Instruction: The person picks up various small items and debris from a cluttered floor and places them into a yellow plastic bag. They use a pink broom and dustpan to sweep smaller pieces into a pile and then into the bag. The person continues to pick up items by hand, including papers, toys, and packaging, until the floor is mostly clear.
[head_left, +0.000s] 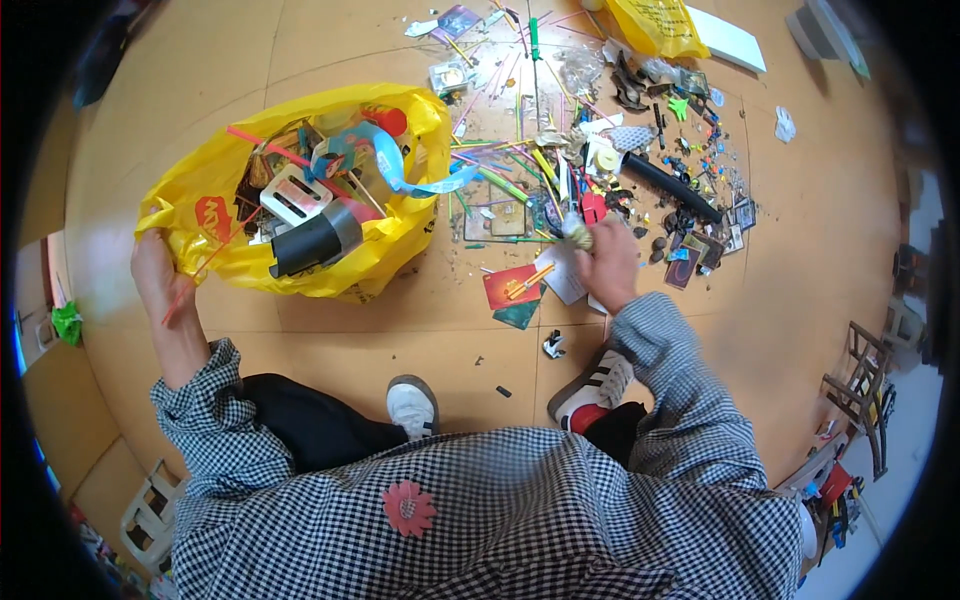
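Observation:
My left hand (159, 262) grips the rim of a yellow plastic bag (180, 217) that gapes wide and bulges with odds and ends. Inside it show a rolled black sheet (307, 244), a white slotted plastic piece (296, 195), a red cylinder (386, 118) and a blue printed strip (390, 169) that hangs over the bag's right side. To the right, over the litter on the floor, my right hand (611, 262) has its fingers closed on a small pale bundle (577, 231), too blurred to name. A red card (514, 287) and a white paper sheet (561, 276) lie just below that hand.
Coloured sticks (517, 97), a black tube (671, 187), cards (682, 266) and small plastic bits are strewn across the tan floor. Another yellow bag (660, 30) lies at the far side beside a white board (726, 39). At right stands a small wooden chair (862, 397).

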